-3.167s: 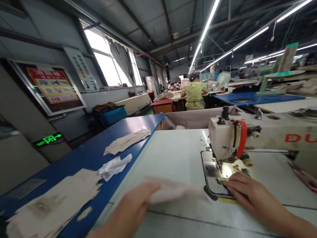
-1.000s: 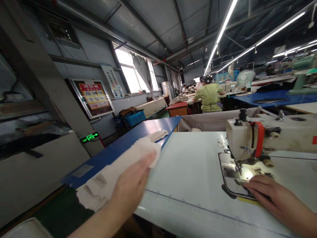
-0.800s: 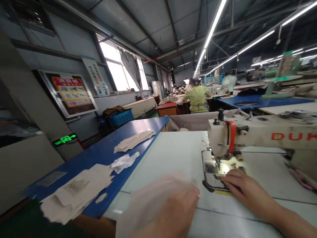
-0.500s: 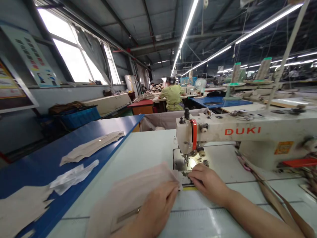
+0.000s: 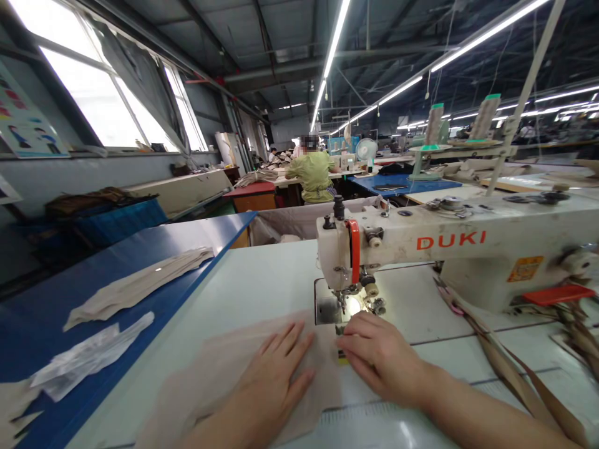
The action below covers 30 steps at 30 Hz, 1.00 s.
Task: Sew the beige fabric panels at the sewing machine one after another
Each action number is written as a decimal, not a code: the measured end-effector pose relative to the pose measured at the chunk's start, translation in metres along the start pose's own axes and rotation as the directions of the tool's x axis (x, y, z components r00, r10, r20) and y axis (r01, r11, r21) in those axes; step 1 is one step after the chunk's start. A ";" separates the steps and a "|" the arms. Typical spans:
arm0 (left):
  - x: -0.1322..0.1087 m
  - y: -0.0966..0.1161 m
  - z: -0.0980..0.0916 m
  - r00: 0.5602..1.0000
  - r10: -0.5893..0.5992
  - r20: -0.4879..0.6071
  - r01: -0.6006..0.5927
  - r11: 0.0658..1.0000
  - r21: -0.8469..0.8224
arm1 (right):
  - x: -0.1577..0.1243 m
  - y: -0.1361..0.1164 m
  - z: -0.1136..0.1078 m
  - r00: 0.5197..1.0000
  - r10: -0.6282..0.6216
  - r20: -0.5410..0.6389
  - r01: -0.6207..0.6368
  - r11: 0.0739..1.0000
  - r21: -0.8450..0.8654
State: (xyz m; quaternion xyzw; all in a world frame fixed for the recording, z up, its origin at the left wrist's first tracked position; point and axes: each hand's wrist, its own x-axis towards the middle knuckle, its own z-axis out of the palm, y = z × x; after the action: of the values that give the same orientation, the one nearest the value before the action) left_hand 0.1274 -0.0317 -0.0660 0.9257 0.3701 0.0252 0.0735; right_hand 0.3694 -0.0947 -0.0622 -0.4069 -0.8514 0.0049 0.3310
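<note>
A pale beige cloth [image 5: 215,362] lies on the light table, left of the needle of the white sewing machine [image 5: 402,240]. My left hand [image 5: 276,380] rests flat on the cloth with its fingers spread. Just in front of the lit needle area is my right hand [image 5: 379,352], its fingers bent and pressed together near the cloth's right edge and the metal plate. What its fingertips hold, if anything, is hidden.
Beige fabric pieces [image 5: 140,280] and a whitish crumpled piece [image 5: 88,355] lie on the blue table [image 5: 187,237] at left. Brown straps [image 5: 510,368] hang down at right, near pink-handled scissors [image 5: 452,302]. A person [image 5: 313,174] sits farther back.
My left hand has opened from a pinch at the cloth's corner and now lies flat on it. The cloth lies flatter. The whole view has shifted slightly.
</note>
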 end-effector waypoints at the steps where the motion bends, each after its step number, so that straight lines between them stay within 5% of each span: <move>1: 0.003 0.002 -0.002 1.000 -0.007 0.023 0.007 1.000 0.003 | 0.000 -0.001 0.000 1.000 0.003 -0.009 -0.003 1.000 0.014; 7: 0.010 0.012 -0.013 1.000 -0.019 0.003 0.019 0.999 -0.025 | 0.000 -0.010 0.003 0.973 -0.032 0.229 0.008 0.995 0.102; 11: 0.001 0.010 -0.015 0.990 0.017 -0.137 -0.017 1.000 0.004 | 0.000 -0.009 0.004 0.976 -0.038 0.215 0.029 0.998 0.048; 14: -0.011 -0.024 -0.019 0.942 0.003 -0.334 -0.003 1.000 0.002 | 0.001 -0.006 0.004 0.981 -0.116 0.155 0.116 0.993 0.007; 18: -0.039 -0.108 -0.041 0.800 -0.357 -0.482 0.354 0.930 -0.101 | 0.004 -0.003 0.003 0.977 -0.200 0.079 0.205 0.978 -0.049; 22: -0.075 -0.174 -0.067 0.676 -0.522 -0.520 0.536 0.832 -0.140 | 0.006 0.000 0.004 0.979 -0.199 0.052 0.202 0.977 -0.066; 30: -0.099 -0.204 -0.064 0.579 -0.689 -0.435 0.705 0.691 -0.156 | 0.007 0.002 0.006 0.980 -0.200 -0.009 0.200 0.979 -0.036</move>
State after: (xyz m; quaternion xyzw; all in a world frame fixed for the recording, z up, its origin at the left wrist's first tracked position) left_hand -0.0900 0.0533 -0.0338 0.6726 0.7099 0.2069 -0.0282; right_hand 0.3642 -0.0873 -0.0636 -0.3250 -0.8858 -0.0458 0.3280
